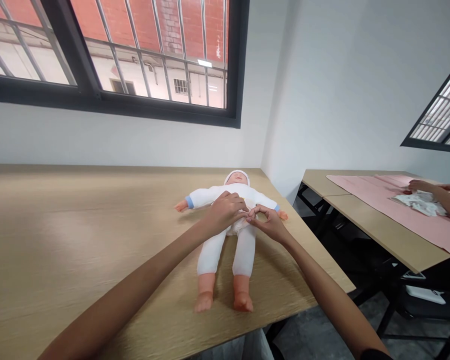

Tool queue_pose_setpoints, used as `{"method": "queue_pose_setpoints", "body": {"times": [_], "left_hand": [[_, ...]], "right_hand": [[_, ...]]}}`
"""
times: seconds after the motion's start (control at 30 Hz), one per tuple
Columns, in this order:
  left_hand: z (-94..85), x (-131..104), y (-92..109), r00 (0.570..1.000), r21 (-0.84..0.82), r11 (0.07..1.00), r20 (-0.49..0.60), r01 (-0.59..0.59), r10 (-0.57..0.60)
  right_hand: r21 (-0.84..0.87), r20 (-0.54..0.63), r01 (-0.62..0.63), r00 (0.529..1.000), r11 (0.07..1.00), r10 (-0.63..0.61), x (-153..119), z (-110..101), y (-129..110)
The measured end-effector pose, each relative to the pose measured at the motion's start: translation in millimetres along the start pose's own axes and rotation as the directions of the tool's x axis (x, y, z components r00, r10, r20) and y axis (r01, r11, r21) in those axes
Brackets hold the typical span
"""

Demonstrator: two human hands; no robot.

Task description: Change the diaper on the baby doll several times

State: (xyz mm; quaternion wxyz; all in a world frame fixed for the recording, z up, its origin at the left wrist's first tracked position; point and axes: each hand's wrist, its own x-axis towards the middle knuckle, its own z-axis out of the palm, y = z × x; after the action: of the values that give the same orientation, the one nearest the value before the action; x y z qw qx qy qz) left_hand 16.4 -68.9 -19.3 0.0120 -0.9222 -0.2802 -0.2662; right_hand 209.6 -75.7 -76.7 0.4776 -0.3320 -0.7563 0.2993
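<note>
Pale walls meet in a corner behind a wood-grain desk [78, 240], below a dark-framed window [165, 106] crossed by metal bars. On that desk, near its right-hand end, a baby doll [240, 190] lies on its back with its head toward the wall and its feet toward the person wearing the camera. It is dressed in a white long-sleeved top [206, 196] with blue cuffs [189, 202], white trousers [244, 252] and a white cap [229, 178]; its arms are spread wide and its feet [204, 301] are bare. Around the hips sits a white diaper [233, 229], its lower edge showing between the legs.

Both hands work at the doll's waist, close together. The left hand [229, 209] reaches across the belly, fingers bent and tips drawn in on the front of the diaper. Just beside it, the right hand [268, 221] has thumb and forefinger pinched on the diaper's edge — the exact bit of material is too small to make out.

Farther right, apart from this desk, stands a second desk [375, 240] with a pink cloth [382, 205] over it. There, a co-worker's hand [421, 186] is at some crumpled white fabric [425, 202] — partly hidden by a forearm. Beneath, a white object [425, 294] rests on a black chair [427, 311].
</note>
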Motion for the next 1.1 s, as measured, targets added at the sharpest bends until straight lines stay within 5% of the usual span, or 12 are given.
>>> {"method": "queue_pose_setpoints", "body": {"times": [0.3,1.1], "left_hand": [[2.6,0.2,3.5,0.997,0.049,0.996,0.019,-0.071,0.07],[-1.7,0.2,3.1,1.0,-0.095,0.995,-0.007,0.002,-0.003]], "right_hand": [[-0.054,-0.017,0.044,0.999,0.998,-0.045,0.6,-0.1,0.9],[-0.03,-0.007,0.078,0.997,0.997,-0.078,-0.4,1.3,-1.4]]}}
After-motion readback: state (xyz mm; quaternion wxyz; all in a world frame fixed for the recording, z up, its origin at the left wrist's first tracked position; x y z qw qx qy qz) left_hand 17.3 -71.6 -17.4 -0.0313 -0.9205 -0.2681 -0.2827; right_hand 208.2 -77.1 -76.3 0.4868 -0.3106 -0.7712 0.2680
